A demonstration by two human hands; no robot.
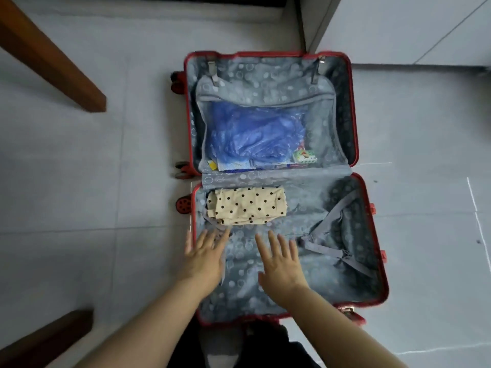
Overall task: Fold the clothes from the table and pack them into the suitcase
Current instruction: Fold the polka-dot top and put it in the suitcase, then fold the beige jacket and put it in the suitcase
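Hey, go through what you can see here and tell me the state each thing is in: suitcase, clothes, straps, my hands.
Red suitcase: open, both halves flat on the floor.
Polka-dot garment: folded, in the near half's far left corner.
Blue plastic bag: crumpled, inside the far half's mesh pocket.
Grey straps: loose at the near half's right, not across the garment.
Left hand: open, holds nothing.
Right hand: open, holds nothing.

A red hard-shell suitcase [354, 144] is laid fully open on the floor, grey patterned lining exposed, with a folded cream polka-dot garment [247, 205] placed in the near half's far-left corner.
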